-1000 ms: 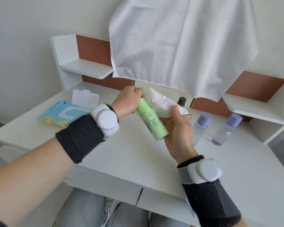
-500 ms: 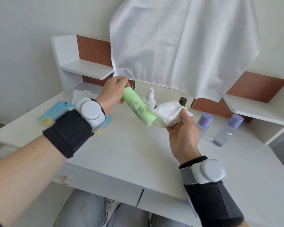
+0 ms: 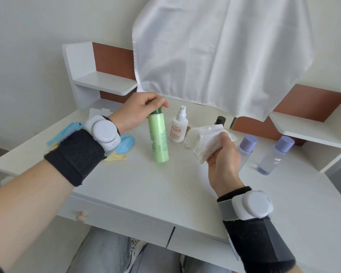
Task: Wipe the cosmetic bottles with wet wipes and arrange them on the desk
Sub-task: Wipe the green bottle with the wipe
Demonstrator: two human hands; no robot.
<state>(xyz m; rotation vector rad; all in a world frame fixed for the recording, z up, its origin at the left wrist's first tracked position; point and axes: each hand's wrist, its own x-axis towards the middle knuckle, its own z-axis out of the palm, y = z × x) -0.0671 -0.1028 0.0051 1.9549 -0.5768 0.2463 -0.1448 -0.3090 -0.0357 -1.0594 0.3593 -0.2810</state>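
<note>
A light green bottle (image 3: 158, 137) stands upright on the white desk (image 3: 146, 186), and my left hand (image 3: 141, 110) grips its dark green cap from above. To its right my right hand (image 3: 222, 160) holds a crumpled white wet wipe (image 3: 207, 139) above the desk, apart from the bottle. Just behind stands a small white spray bottle (image 3: 178, 126) with red lettering. A black-capped bottle (image 3: 220, 120) is mostly hidden behind the wipe. Two clear bottles with lilac caps (image 3: 246, 149) (image 3: 275, 154) stand at the right.
A blue wet wipe pack (image 3: 124, 143) with its white lid open lies on the left of the desk, partly behind my left wrist. A white cloth (image 3: 215, 54) hangs over the back. White shelves (image 3: 104, 83) (image 3: 311, 131) flank both sides. Drawers run along the front edge.
My left hand turned the green bottle from a slant to upright and lowered it onto the desk. My right hand with the wipe drew away to the right, off the bottle.
</note>
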